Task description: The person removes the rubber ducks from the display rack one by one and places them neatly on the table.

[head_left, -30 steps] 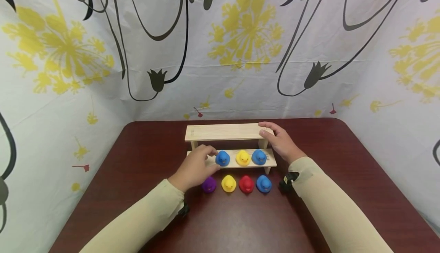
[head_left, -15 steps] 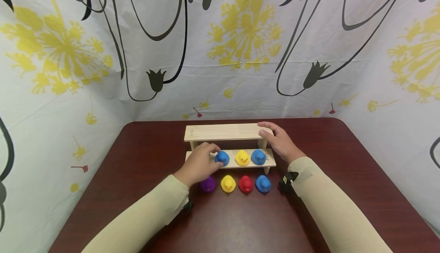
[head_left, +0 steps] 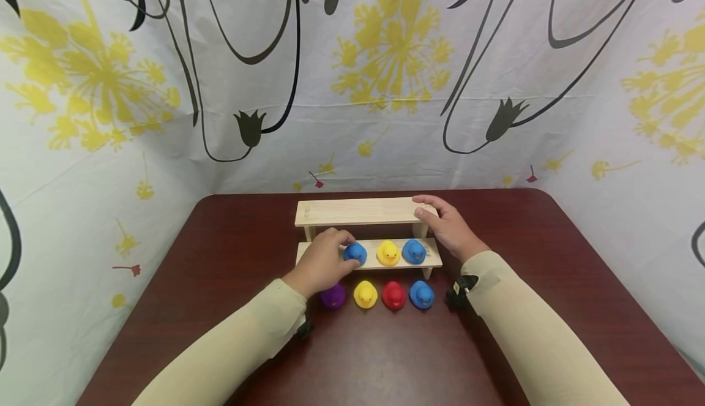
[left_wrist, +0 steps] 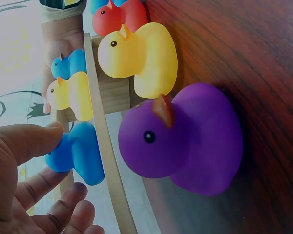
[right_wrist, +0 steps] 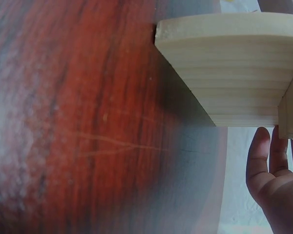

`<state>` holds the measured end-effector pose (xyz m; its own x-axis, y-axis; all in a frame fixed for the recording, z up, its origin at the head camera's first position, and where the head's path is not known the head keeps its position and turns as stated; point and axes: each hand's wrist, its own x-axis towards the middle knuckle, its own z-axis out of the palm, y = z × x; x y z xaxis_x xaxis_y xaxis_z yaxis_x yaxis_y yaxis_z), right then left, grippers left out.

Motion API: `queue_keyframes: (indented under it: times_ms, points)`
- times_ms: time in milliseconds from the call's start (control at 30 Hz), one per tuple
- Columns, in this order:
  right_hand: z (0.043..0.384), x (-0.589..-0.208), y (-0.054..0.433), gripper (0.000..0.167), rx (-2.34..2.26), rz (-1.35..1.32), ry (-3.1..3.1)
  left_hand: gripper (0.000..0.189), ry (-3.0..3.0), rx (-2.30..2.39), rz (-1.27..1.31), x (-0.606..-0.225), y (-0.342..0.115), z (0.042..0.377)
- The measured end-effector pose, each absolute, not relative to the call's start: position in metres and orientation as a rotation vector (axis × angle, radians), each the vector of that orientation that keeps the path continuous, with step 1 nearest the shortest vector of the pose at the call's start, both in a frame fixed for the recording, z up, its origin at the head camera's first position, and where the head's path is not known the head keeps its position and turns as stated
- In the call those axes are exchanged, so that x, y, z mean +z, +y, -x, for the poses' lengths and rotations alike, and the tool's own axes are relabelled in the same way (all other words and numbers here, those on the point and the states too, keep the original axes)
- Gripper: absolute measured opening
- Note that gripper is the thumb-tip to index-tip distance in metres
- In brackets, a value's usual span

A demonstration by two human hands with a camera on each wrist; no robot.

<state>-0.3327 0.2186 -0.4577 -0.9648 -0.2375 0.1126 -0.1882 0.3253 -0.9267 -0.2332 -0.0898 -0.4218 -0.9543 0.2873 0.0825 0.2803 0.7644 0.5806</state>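
A small two-tier wooden stand has an upper shelf (head_left: 358,212) behind a lower one. On the lower shelf (head_left: 376,262) sit a blue rubber duck (head_left: 356,253) at my left hand, a yellow duck (head_left: 388,253) and another blue duck (head_left: 414,252). My left hand (head_left: 321,262) holds the leftmost blue duck between thumb and fingers; the left wrist view shows the thumb over that duck's head (left_wrist: 85,153). With thumb in front and fingers behind, my right hand (head_left: 454,229) grips the upper shelf's right end. Fingertips (right_wrist: 260,139) show past the stand's side in the right wrist view.
In front of the stand, a row of ducks stands on the dark red table (head_left: 385,357): purple (head_left: 333,297), yellow (head_left: 366,294), red (head_left: 393,296) and blue (head_left: 421,295). The purple one is just under my left wrist. A patterned cloth (head_left: 352,149) hangs behind the table.
My left hand has shifted slightly right and up, its thumb and fingers now closer around the blue duck. The right hand keeps its grip on the upper shelf, and the other ducks stay put.
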Motion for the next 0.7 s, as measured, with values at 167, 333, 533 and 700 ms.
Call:
queue_keyframes:
  times_ms: [167, 333, 533, 700]
  points:
    - [0.334, -0.458, 0.219, 0.049, -1.765, 0.412, 2.515, 0.034, 2.937, 0.970, -0.449, -0.419, -0.091, 0.230]
    - [0.335, -0.459, 0.220, 0.048, -1.761, 0.423, 2.517, 0.034, 2.934, 0.989, -0.468, -0.416, -0.094, 0.223]
    - [0.335, -0.459, 0.220, 0.049, -1.756, 0.433, 2.519, 0.032, 2.907, 1.016, -0.471, -0.412, -0.099, 0.212]
    - [0.335, -0.459, 0.220, 0.048, -1.748, 0.423, 2.521, 0.028, 2.873, 1.050, -0.466, -0.412, -0.102, 0.204]
